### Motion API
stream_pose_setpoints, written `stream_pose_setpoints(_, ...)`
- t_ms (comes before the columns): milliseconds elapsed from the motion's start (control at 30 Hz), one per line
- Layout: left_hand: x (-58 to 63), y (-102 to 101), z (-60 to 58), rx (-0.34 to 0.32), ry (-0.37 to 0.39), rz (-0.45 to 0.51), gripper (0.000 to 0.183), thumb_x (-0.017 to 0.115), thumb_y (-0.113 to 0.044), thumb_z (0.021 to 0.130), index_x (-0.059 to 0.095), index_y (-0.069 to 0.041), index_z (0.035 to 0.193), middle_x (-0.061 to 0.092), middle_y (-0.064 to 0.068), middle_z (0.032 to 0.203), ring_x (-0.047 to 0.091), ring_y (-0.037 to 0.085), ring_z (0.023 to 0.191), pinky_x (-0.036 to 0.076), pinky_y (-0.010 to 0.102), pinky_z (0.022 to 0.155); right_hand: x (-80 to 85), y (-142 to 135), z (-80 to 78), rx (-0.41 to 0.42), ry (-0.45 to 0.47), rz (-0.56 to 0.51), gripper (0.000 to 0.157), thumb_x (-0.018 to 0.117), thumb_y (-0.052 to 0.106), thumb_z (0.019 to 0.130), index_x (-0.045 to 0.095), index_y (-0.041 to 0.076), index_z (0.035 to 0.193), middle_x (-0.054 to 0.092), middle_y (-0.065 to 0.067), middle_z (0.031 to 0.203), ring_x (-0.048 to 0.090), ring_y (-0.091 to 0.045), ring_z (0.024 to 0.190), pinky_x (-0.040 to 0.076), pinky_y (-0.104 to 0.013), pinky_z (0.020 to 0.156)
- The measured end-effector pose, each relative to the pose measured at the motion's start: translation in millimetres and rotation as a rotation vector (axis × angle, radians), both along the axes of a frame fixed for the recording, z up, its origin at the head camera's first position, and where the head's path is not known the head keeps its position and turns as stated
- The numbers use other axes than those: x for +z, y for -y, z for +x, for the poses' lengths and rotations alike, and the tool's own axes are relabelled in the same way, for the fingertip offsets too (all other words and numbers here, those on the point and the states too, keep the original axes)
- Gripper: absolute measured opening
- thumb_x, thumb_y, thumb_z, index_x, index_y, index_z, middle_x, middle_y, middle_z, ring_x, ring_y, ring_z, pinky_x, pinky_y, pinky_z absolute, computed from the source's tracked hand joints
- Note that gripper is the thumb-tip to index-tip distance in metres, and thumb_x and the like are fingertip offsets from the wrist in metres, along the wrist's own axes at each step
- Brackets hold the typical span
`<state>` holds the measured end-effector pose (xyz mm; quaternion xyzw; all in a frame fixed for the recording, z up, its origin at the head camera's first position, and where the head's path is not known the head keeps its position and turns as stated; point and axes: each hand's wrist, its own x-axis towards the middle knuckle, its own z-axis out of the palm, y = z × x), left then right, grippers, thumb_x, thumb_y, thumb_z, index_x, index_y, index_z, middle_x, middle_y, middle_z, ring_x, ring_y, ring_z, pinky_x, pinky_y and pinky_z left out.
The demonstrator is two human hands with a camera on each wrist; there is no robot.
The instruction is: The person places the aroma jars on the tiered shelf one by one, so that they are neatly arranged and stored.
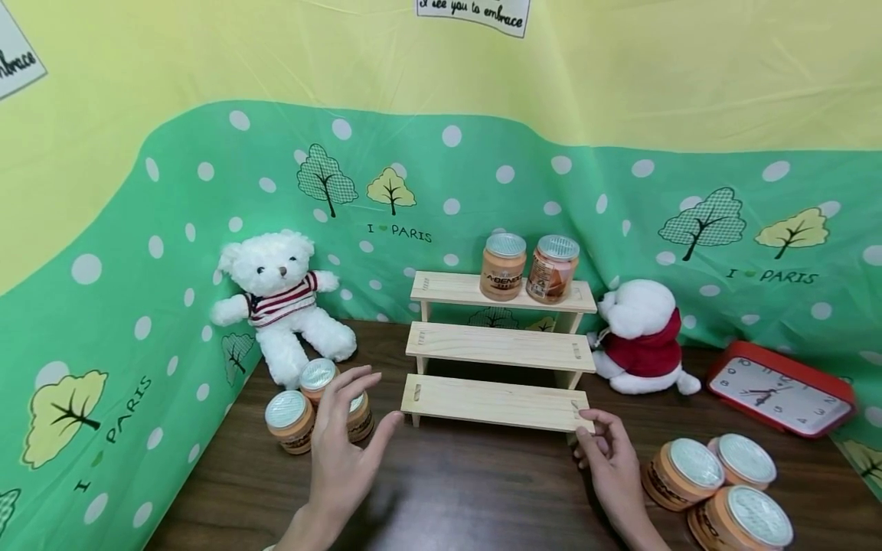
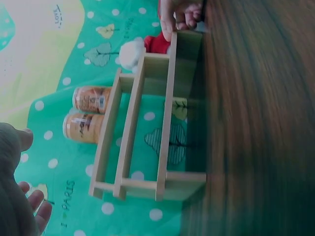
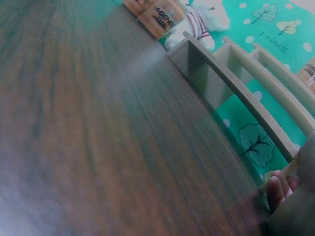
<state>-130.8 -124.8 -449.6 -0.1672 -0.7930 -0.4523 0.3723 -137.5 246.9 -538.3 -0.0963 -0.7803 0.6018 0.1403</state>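
A three-tier wooden display shelf (image 1: 499, 347) stands on the table, its lowest board toward me. My right hand (image 1: 612, 467) pinches the right front corner of that lowest board, and the left wrist view also shows this hand (image 2: 181, 12) at the shelf's end. Two orange-brown jars with pale lids, one (image 1: 503, 266) beside the other (image 1: 553, 268), stand on the right part of the top tier. My left hand (image 1: 344, 451) is raised, fingers spread and holding nothing, partly hiding a group of three similar jars (image 1: 289, 422) at the left.
Three more jars (image 1: 682, 474) stand close together at the right. A white teddy bear (image 1: 279, 298) in a striped shirt sits at the back left. Another white plush toy (image 1: 641, 337) in red sits right of the shelf, beside a red clock (image 1: 779, 390). Printed cloth hangs behind.
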Motion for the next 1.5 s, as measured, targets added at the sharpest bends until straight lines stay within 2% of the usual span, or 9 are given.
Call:
stream_pose_setpoints(233,-7.9,20.5,6.7,0.04,0.073,0.016,0.061,0.094,0.001,0.085,0.07,-0.008,0.14,0.063,0.014,0.146,0.057,0.027,0.139,0.04,0.016,0.115,1.0,0.6,1.7,-0.002,-0.008,0.007,0.028,0.061,0.006,0.114,0.056,0.001,0.141,0.059,-0.004,0.097,0.064,-0.013,0.074,0.056,-0.026,0.061)
stream_pose_setpoints(467,-17.1,38.8,11.7,0.12,0.062,-0.006,0.061,0.094,0.004,0.082,0.07,-0.003,0.138,0.064,0.017,0.143,0.06,0.024,0.107,0.043,0.011,0.093,0.2,1.7,1.6,-0.001,-0.016,-0.002,0.028,0.061,0.005,0.114,0.057,0.0,0.141,0.058,-0.003,0.096,0.063,-0.013,0.073,0.056,-0.026,0.061)
stream_pose_setpoints(700,-20.5,56.9,13.2,0.159,0.049,0.005,0.06,0.093,0.008,0.081,0.07,0.001,0.136,0.065,0.02,0.14,0.058,0.009,0.124,0.044,0.012,0.101,0.1,1.1,1.2,0.001,-0.013,-0.013,0.028,0.062,0.005,0.114,0.057,0.0,0.141,0.058,-0.003,0.097,0.063,-0.013,0.074,0.056,-0.025,0.061)
stream_pose_setpoints(833,-22.0,65.4,12.4,0.187,0.049,0.007,0.059,0.094,0.006,0.082,0.07,0.001,0.136,0.066,0.02,0.14,0.056,0.007,0.132,0.044,0.013,0.104,-1.2,-0.1,1.8,0.002,-0.014,-0.016,0.029,0.062,0.005,0.114,0.057,0.0,0.141,0.058,-0.002,0.097,0.063,-0.013,0.074,0.056,-0.025,0.061)
stream_pose_setpoints(933,-24.9,71.5,10.5,0.224,0.016,-0.008,0.062,0.095,0.009,0.078,0.072,0.0,0.135,0.066,0.021,0.14,0.058,0.013,0.126,0.042,0.012,0.102,-1.7,-0.3,2.3,0.003,-0.021,-0.015,0.028,0.061,0.005,0.114,0.056,-0.001,0.141,0.059,-0.002,0.097,0.064,-0.013,0.074,0.056,-0.025,0.061)
stream_pose_setpoints(1067,-30.7,82.1,8.7,0.283,-0.009,-0.019,0.063,0.096,0.011,0.073,0.074,0.0,0.131,0.066,0.024,0.137,0.06,0.03,0.123,0.037,0.009,0.108,-1.3,0.1,2.4,0.003,-0.026,-0.007,0.028,0.061,0.005,0.114,0.056,-0.001,0.141,0.058,-0.002,0.096,0.064,-0.013,0.074,0.056,-0.025,0.061)
stream_pose_setpoints(1167,-35.0,89.8,9.1,0.329,0.039,-0.018,0.058,0.096,0.009,0.077,0.075,-0.001,0.13,0.065,0.025,0.137,0.059,0.038,0.128,0.033,0.01,0.111,-1.0,-0.2,1.8,0.002,-0.026,-0.008,0.028,0.061,0.005,0.114,0.057,-0.001,0.141,0.058,-0.002,0.096,0.064,-0.013,0.074,0.056,-0.025,0.061)
stream_pose_setpoints(1333,-39.8,97.4,11.6,0.395,0.135,-0.008,0.052,0.097,0.003,0.082,0.075,-0.002,0.129,0.062,0.025,0.14,0.058,0.042,0.131,0.037,0.021,0.106,0.1,0.2,1.1,0.009,-0.028,-0.019,0.028,0.062,0.005,0.114,0.057,-0.001,0.141,0.059,-0.001,0.096,0.064,-0.013,0.074,0.056,-0.025,0.061)
stream_pose_setpoints(1500,-42.8,101.5,11.3,0.416,0.185,0.018,0.053,0.098,0.0,0.081,0.075,-0.001,0.129,0.062,0.026,0.141,0.057,0.042,0.134,0.034,0.018,0.107,1.0,1.0,0.7,0.009,-0.025,-0.022,0.029,0.062,0.004,0.113,0.057,-0.001,0.141,0.059,-0.001,0.096,0.063,-0.013,0.073,0.055,-0.025,0.061)
